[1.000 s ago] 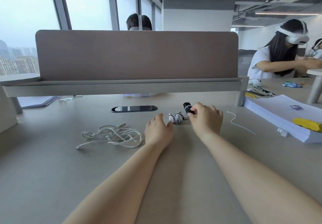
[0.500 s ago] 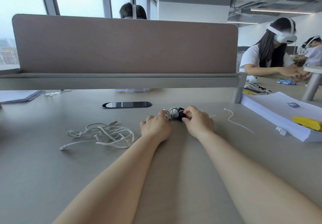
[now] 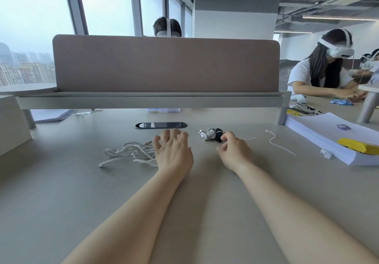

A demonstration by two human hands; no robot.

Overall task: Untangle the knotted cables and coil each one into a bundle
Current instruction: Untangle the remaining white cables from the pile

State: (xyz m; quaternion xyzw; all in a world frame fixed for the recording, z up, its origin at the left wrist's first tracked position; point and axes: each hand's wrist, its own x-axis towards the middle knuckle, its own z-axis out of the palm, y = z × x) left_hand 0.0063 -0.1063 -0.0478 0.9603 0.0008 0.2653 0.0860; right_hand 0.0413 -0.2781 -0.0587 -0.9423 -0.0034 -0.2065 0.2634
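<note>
Desk (image 3: 82, 192): three coiled bundles (image 3: 211, 134) done — white tangle (image 3: 131, 153) outstanding. Left hand (image 3: 173, 153) splayed, released; right hand (image 3: 234, 154) curled against bundles, grip unclear.

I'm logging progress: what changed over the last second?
The right hand set the black coiled cable bundle beside the two striped coiled bundles; whether it still grips is unclear. The left hand moved left, open, toward the tangled white cables. The tangle stayed put.
</note>
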